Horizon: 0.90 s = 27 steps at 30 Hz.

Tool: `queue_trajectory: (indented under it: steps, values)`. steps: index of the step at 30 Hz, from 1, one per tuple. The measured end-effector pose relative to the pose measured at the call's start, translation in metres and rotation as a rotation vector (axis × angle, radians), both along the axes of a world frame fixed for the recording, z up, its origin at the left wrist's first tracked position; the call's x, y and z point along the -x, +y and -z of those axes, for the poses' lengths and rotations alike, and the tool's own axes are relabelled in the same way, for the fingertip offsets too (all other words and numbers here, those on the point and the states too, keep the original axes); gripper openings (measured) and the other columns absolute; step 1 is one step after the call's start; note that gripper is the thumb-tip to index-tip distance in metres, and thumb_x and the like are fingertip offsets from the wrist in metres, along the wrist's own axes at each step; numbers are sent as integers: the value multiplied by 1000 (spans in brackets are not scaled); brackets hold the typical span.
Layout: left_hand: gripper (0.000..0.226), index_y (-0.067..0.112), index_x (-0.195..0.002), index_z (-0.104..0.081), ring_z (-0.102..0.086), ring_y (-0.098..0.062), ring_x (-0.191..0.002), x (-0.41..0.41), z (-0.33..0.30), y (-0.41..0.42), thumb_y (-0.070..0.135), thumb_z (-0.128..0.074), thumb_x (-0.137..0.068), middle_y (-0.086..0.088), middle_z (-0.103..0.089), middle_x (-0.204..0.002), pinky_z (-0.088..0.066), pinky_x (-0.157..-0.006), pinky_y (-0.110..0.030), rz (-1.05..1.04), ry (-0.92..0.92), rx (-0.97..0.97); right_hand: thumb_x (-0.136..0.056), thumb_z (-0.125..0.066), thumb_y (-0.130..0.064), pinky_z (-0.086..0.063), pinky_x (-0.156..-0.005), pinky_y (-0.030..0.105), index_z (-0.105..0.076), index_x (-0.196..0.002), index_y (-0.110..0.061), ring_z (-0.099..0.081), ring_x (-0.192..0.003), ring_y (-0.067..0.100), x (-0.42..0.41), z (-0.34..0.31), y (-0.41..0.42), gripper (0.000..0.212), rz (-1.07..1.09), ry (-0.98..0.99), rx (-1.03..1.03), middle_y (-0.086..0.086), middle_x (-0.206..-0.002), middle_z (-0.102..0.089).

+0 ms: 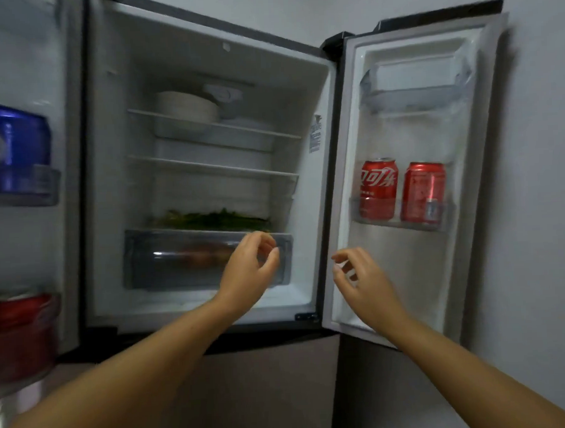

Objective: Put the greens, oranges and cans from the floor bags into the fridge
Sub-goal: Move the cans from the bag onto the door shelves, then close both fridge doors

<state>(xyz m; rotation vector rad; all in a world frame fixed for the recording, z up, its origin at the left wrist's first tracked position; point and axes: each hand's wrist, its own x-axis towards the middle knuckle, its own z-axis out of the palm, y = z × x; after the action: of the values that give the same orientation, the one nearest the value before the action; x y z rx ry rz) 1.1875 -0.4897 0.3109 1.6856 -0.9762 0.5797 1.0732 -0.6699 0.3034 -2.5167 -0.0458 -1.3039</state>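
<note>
The fridge (pixel 319 115) stands in front of you with both doors swung wide, its grey lower front below your forearms. The right door (pixel 416 272) carries a clear upper bin (pixel 415 88) and, lower down, a shelf with two red cola cans (pixel 378 190) side by side, upright and near each other. The left door (pixel 26 241) at the picture's edge is blurred; a blue can (pixel 19 144) sits in its upper shelf and a red can (pixel 20 309) in the lower one. Inside the cabinet, a stack of white plates (pixel 186 109) rests on the top glass shelf, and the shelf below it shows nothing you can make out. The greens (pixel 210 218) lie across the bottom shelf, directly above the clear crisper drawer (pixel 147 261). Through the drawer's front you see orange-brown round shapes, likely the oranges (pixel 205 257), though the blur leaves that uncertain. Your left hand (pixel 248 267) hovers in front of the drawer's right end, fingers loosely curled and holding nothing. Your right hand (pixel 361 278) hangs before the right door's inner edge, fingers likewise relaxed and holding nothing.
</note>
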Motion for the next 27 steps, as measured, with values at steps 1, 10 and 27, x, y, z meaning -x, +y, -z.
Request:
queue_trajectory:
  steps: [1, 10, 27]
  values:
    - [3, 16, -95, -56, -56, -12, -85, 2, 16, 19, 17, -54, -93, 2, -57, -92, -48, -75, -27, -48, 17, -34, -94, -53, -20, -43, -71, 15, -59, -108, -17, -54, -83, 4, -3, 14, 14, 16, -34, 27, -17, -10, -100, -51]
    - [8, 15, -96, -58, -57, -14, -83, 17, 98, 219, 17, -56, -88, 2, -56, -90, -51, -77, -38, -430, 85, -191, -94, -53, -18, -49, -77, 30, -60, -108, -15, -57, -86, 10, -62, 98, 174, 15, -338, 255, -115, -9, -99, -51]
    - [67, 14, -151, -8, -7, -17, -148, -40, 29, 435, 30, -44, -97, -3, -6, -160, -10, -118, -32, -827, 24, -207, -76, -41, -32, -51, -70, 31, -68, -104, -21, -66, -79, 17, -129, 76, 440, 40, -334, 117, 337, -3, -87, -68]
